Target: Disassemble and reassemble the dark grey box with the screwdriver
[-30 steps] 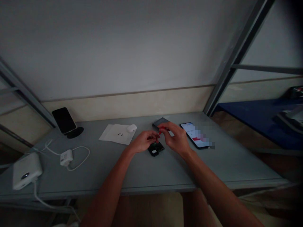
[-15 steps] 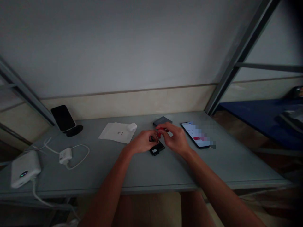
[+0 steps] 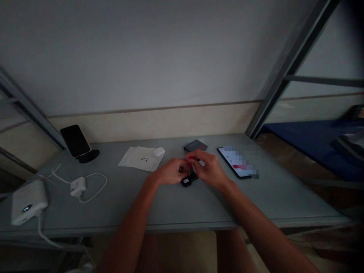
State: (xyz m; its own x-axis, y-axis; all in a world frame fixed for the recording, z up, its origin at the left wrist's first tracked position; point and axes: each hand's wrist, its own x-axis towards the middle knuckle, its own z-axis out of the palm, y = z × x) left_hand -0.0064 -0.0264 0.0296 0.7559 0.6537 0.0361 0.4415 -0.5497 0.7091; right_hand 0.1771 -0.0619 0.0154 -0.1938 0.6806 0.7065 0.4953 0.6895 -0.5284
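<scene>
My right hand (image 3: 209, 168) is closed in a pinch around a small red object (image 3: 191, 160), thin and slightly glossy, whose kind I cannot make out. Against it, the fingertips of my left hand (image 3: 170, 171) are closed too, and what they grip is mostly hidden. Just below both hands, a black flat device part (image 3: 186, 181) with a small pale label lies on the desk, partly covered by the fingers. Behind the hands sits a dark grey flat box (image 3: 195, 145) with a reddish mark.
White paper (image 3: 133, 159) at left carries several tiny dark pieces and a white earbud-style case (image 3: 158, 152). A lit phone (image 3: 231, 161) lies at right. A phone on a stand (image 3: 75, 141), a white adapter (image 3: 77, 186) and a power bank (image 3: 29, 203) occupy the desk's left side.
My right hand has shifted slightly left, and its fingers are closer to my left fingertips. More of the grey box's reddish mark shows. The black part stays on the desk.
</scene>
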